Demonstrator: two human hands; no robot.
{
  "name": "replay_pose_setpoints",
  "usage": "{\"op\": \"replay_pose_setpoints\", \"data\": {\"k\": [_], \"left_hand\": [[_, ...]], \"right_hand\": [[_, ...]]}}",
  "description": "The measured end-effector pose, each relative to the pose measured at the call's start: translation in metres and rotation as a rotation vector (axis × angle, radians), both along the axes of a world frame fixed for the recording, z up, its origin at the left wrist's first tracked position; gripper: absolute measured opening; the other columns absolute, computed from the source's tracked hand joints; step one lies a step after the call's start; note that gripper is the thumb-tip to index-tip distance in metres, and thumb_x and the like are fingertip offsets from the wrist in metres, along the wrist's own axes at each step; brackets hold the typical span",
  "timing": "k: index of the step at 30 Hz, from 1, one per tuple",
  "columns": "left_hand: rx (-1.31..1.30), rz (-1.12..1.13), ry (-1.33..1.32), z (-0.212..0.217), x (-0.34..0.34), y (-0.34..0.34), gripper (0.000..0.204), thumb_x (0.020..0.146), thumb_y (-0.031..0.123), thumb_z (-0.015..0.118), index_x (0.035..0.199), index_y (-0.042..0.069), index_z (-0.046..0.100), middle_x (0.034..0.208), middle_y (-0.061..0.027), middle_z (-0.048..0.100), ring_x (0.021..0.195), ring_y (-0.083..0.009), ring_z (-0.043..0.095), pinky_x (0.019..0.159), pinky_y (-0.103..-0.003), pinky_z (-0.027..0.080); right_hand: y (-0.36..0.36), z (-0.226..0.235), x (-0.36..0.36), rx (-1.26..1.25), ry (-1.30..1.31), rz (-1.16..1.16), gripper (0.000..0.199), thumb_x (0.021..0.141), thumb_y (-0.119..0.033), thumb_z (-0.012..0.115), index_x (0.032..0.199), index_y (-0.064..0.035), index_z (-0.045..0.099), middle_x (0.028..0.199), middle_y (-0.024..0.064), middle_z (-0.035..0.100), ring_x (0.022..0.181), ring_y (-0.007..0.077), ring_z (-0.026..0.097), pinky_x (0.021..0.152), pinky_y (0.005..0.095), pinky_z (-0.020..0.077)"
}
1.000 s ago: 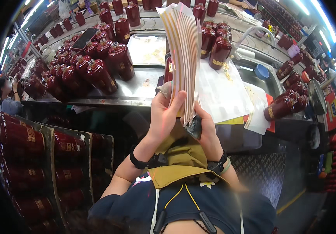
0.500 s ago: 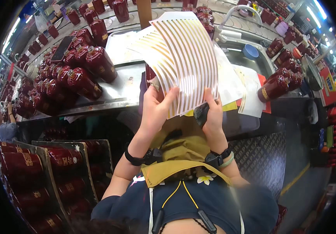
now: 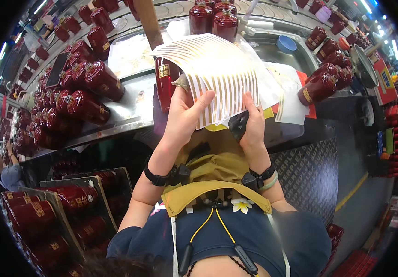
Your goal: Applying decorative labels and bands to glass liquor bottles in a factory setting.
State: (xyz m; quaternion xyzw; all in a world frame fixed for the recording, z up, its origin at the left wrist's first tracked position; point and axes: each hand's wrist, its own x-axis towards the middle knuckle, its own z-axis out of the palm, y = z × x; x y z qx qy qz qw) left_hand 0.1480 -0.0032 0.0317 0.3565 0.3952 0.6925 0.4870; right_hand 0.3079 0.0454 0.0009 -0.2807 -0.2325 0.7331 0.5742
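A white sheet with gold stripes (image 3: 222, 94) is held between my two hands, its far part bowed over and bright with glare. My left hand (image 3: 185, 113) grips the near left edge, thumb on top. At its fingers pokes out a small greyish piece (image 3: 181, 82) whose kind I cannot make out. My right hand (image 3: 253, 124) pinches the right edge with the thumb on top; a black, flat, flexible-looking piece (image 3: 238, 124) is also in that hand. Just beyond my left hand, a dark red bottle (image 3: 163, 94) with a gold label stands partly behind the sheet.
Many dark red bottles (image 3: 104, 83) crowd the metal bench (image 3: 134, 108) on the left. More bottles (image 3: 319, 87) stand at right beside a sink (image 3: 272, 53) holding a blue bowl (image 3: 286, 44). Papers lie under and beyond the sheet. Racked bottles (image 3: 72, 198) fill the lower left.
The sheet has come lower and its far end now bends over more. The red bottle behind it shows more fully. My view has shifted; both hands keep their grip.
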Motion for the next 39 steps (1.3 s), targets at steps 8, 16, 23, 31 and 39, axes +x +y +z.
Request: {"op": "replay_pose_setpoints", "data": {"k": [8, 16, 23, 31, 39], "left_hand": [[0.015, -0.107, 0.078, 0.01, -0.004, 0.018, 0.049, 0.099, 0.007, 0.068, 0.141, -0.004, 0.046, 0.133, -0.0105, 0.062, 0.122, -0.0154, 0.06, 0.104, -0.033, 0.047], [0.022, -0.124, -0.02, 0.006, -0.009, 0.024, 0.062, 0.099, 0.003, 0.063, 0.153, 0.0, 0.033, 0.143, -0.0116, 0.055, 0.13, -0.0184, 0.055, 0.109, -0.034, 0.042], [0.067, 0.197, -0.241, -0.002, 0.014, 0.047, 0.018, 0.1, 0.005, 0.065, 0.116, -0.002, 0.066, 0.109, -0.0028, 0.068, 0.095, -0.0082, 0.061, 0.085, -0.027, 0.048], [-0.066, 0.01, -0.076, -0.001, -0.009, 0.036, 0.025, 0.098, 0.013, 0.07, 0.12, 0.001, 0.067, 0.11, -0.0044, 0.07, 0.102, -0.0136, 0.066, 0.088, -0.028, 0.053], [0.163, 0.14, -0.111, 0.02, -0.012, 0.034, 0.045, 0.093, 0.015, 0.073, 0.132, -0.002, 0.056, 0.12, -0.0045, 0.065, 0.113, -0.0132, 0.06, 0.095, -0.031, 0.05]], "right_hand": [[0.013, 0.008, 0.006, -0.087, -0.066, -0.001, 0.02, 0.103, -0.021, 0.065, 0.114, -0.0044, 0.066, 0.101, 0.007, 0.073, 0.086, 0.0168, 0.072, 0.075, 0.0313, 0.0595], [0.027, 0.007, 0.0, -0.103, -0.253, -0.094, 0.018, 0.1, -0.021, 0.07, 0.112, -0.0086, 0.066, 0.093, -0.0009, 0.07, 0.069, 0.0047, 0.062, 0.06, 0.0235, 0.0491], [0.031, 0.007, -0.004, -0.116, -0.327, 0.013, 0.027, 0.098, -0.027, 0.073, 0.112, -0.0059, 0.062, 0.092, 0.0009, 0.065, 0.072, 0.0104, 0.062, 0.065, 0.0255, 0.05], [0.049, 0.008, 0.027, -0.035, -0.327, 0.122, 0.036, 0.095, -0.006, 0.066, 0.13, 0.0006, 0.057, 0.101, 0.0075, 0.068, 0.086, 0.0179, 0.067, 0.073, 0.0304, 0.0544], [0.063, 0.019, 0.033, 0.313, -0.387, 0.167, 0.068, 0.089, -0.005, 0.059, 0.153, 0.002, 0.039, 0.138, 0.0145, 0.058, 0.122, 0.024, 0.058, 0.107, 0.0362, 0.042]]}}
